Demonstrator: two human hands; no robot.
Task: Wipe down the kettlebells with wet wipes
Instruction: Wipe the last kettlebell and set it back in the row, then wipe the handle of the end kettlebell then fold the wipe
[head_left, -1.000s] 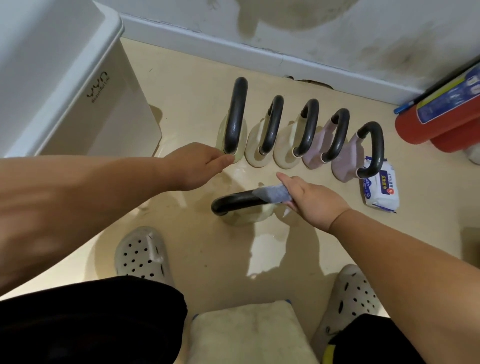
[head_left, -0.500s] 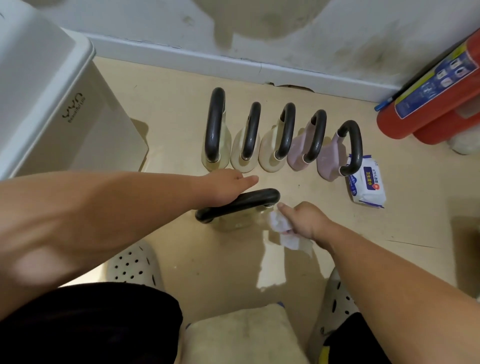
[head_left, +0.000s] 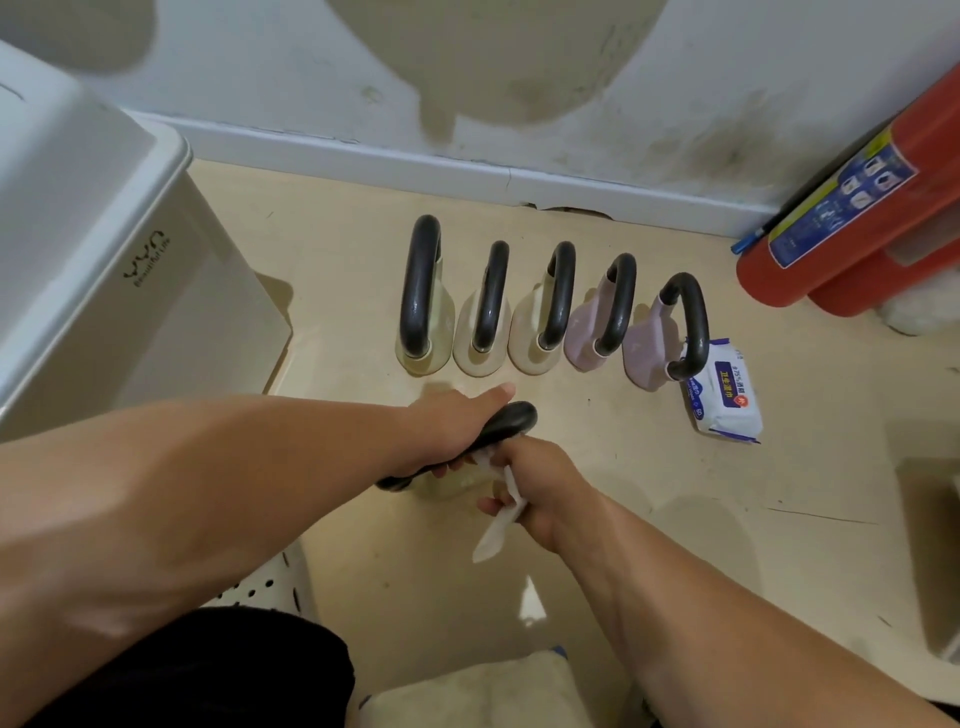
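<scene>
A cream kettlebell (head_left: 511, 415) with a black handle stands on the floor in front of me. My left hand (head_left: 452, 421) grips its handle from above. My right hand (head_left: 535, 483) is shut on a white wet wipe (head_left: 496, 525) and presses against the kettlebell's body just under the handle; most of that body is hidden by both hands. Behind it stands a row of several kettlebells with black handles: cream ones (head_left: 423, 353) on the left, lilac ones (head_left: 647, 345) on the right.
A pack of wet wipes (head_left: 724, 400) lies right of the row. Red fire extinguishers (head_left: 852, 244) lean at the wall on the right. A white bin (head_left: 93, 270) stands at the left. A cream cushion (head_left: 467, 696) and my perforated slipper (head_left: 265, 584) are below.
My left hand has closed over the near kettlebell's handle. My right hand with the wipe has dropped from the handle to the body beneath it.
</scene>
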